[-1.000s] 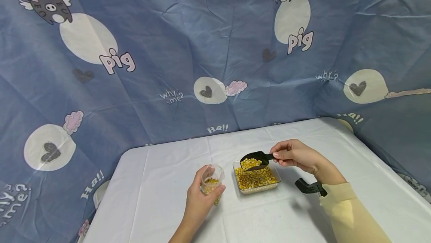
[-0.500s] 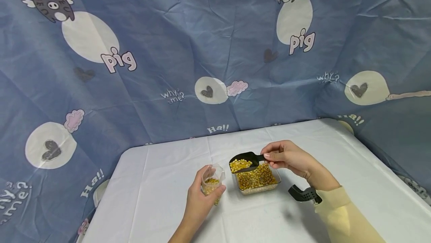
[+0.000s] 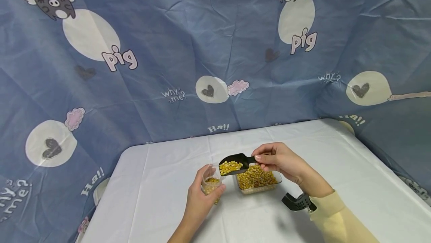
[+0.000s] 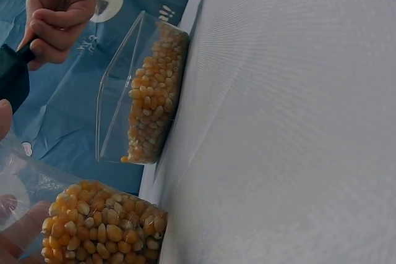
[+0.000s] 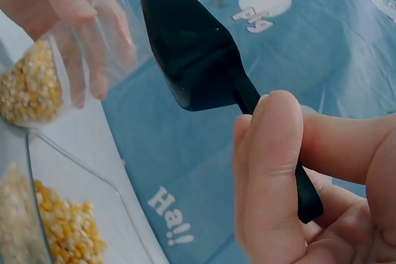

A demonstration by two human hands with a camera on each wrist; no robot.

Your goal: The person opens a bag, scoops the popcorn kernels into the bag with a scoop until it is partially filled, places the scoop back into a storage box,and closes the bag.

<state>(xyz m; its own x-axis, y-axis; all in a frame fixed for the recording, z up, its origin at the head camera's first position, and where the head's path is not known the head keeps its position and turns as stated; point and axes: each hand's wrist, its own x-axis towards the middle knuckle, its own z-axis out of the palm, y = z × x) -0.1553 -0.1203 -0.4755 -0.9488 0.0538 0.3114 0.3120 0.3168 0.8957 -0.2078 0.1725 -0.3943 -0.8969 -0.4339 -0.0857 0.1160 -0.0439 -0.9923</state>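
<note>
In the head view my left hand (image 3: 199, 197) grips a clear plastic bag (image 3: 211, 187), part-filled with yellow corn kernels; the left wrist view shows this bag (image 4: 102, 227) with its base on the table. My right hand (image 3: 282, 160) pinches the handle of a black scoop (image 3: 245, 160) loaded with kernels. The scoop's front edge is at the bag's open mouth; whether they touch I cannot tell. From the right wrist, only the underside of the scoop (image 5: 192, 51) shows. Just right of the bag stands a clear rectangular container (image 3: 256, 190) of kernels, partly behind the scoop.
A white cloth covers the table (image 3: 168, 183). Behind it hangs a blue printed curtain (image 3: 151, 67), which also runs along the right side. A black strap device (image 3: 297, 202) juts from the right wrist, below the sleeve cuff.
My right hand has carried the loaded scoop left, from above the container to the bag's mouth. The left hand and bag have stayed nearly still.
</note>
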